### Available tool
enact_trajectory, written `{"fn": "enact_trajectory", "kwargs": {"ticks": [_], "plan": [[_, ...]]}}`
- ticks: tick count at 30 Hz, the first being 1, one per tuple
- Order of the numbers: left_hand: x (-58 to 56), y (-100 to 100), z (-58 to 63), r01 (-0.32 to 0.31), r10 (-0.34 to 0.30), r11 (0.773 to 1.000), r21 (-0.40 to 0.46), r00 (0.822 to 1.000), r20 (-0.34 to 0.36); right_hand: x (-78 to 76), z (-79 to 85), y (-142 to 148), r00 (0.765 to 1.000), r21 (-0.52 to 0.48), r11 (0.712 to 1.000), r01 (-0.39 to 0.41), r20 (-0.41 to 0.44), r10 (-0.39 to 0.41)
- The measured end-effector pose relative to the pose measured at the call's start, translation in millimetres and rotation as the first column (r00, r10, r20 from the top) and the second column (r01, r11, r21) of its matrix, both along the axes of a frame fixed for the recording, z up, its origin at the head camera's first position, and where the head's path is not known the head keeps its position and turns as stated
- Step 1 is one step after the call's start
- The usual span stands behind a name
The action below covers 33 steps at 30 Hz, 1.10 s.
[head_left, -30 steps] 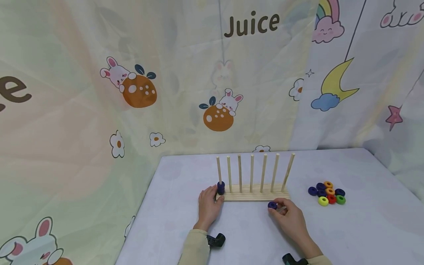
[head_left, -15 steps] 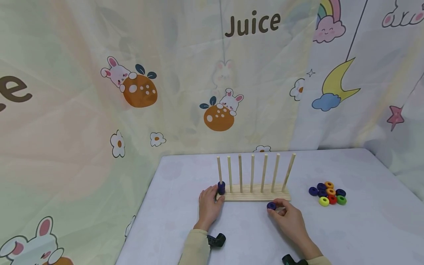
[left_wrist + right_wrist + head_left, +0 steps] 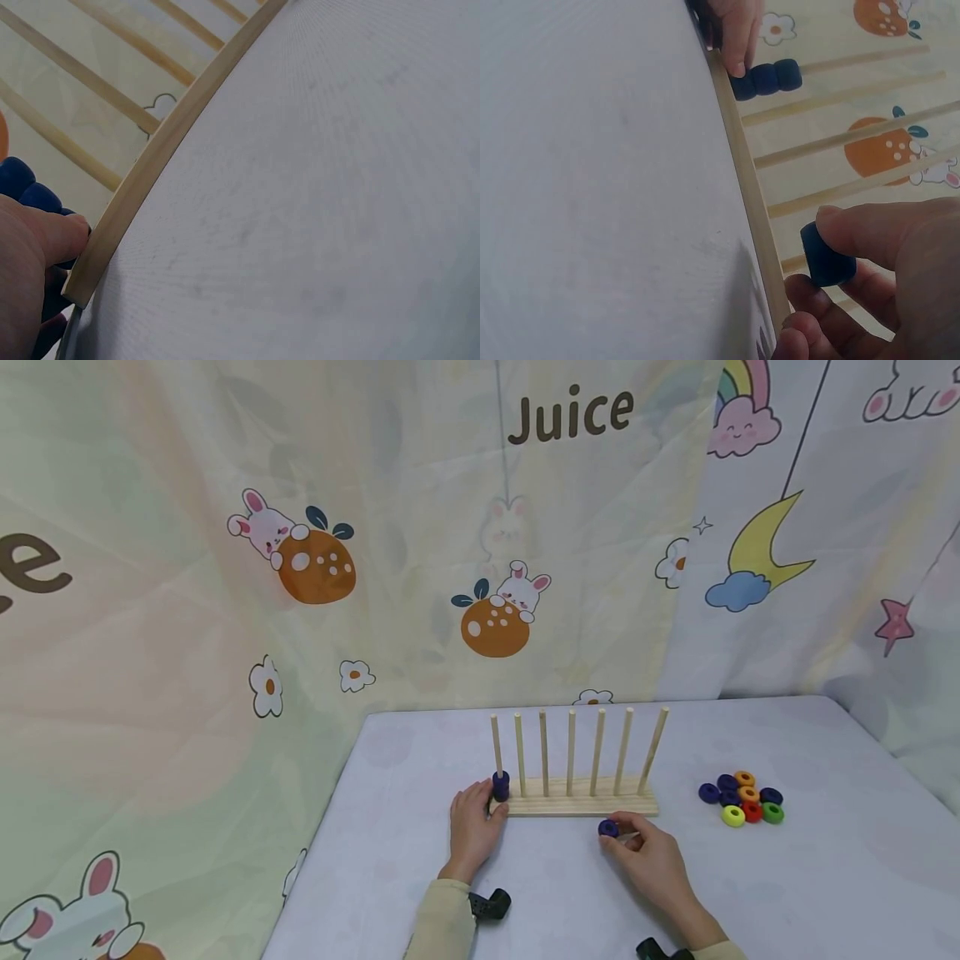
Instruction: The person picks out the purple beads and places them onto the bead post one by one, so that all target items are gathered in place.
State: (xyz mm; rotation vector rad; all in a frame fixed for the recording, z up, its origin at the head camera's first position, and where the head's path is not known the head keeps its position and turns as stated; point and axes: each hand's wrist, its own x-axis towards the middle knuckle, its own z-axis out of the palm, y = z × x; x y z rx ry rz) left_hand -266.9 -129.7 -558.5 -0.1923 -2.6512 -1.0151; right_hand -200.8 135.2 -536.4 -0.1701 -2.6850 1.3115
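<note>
A wooden peg stand [image 3: 577, 807] with a row of upright pegs stands on the table. Three dark blue beads [image 3: 765, 79] are stacked on its leftmost peg, as the right wrist view shows. My left hand [image 3: 474, 827] grips the left end of the base, its thumb [image 3: 64, 236] at the front edge beside the stack. Between thumb and fingertips, my right hand [image 3: 651, 860] pinches another dark blue bead [image 3: 828, 255]. This bead is in front of the base toward its right part, off the pegs. The pegs right of the stack carry no beads.
Right of the stand lies a loose group of beads: several dark blue, two orange [image 3: 747, 794], one yellow [image 3: 733, 816], one red [image 3: 752, 812] and one green [image 3: 772, 812]. A printed cloth [image 3: 405, 568] hangs behind the table [image 3: 555, 893].
My right hand has shifted slightly left and toward me with the blue bead in its pinch. The left hand and the stand have stayed in place.
</note>
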Motion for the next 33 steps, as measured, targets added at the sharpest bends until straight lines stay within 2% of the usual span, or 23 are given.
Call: {"fn": "enact_trajectory", "kwargs": {"ticks": [7,13,26,33], "plan": [[-0.5,0,-1.4,-0.003,0.003,1.0,-0.007,1.0,-0.007,1.1,0.4,-1,1.0,-0.038,0.999,-0.021,-0.002,0.021],[-0.7,0,-1.7,0.0,0.0,1.0,0.0,1.0,-0.002,0.5,-0.6,-5,1.0,-0.026,0.999,-0.03,-0.003,0.03],[-0.8,-1,-1.7,-0.002,0.002,1.0,0.005,1.0,-0.011,1.2,-1.1,-8,0.995,-0.062,0.995,-0.082,-0.059,0.078],[-0.5,-2,-1.5,-0.006,0.006,1.0,-0.004,1.0,-0.006,1.7,-4.7,-15,0.994,-0.085,0.991,-0.103,-0.056,0.098]]}}
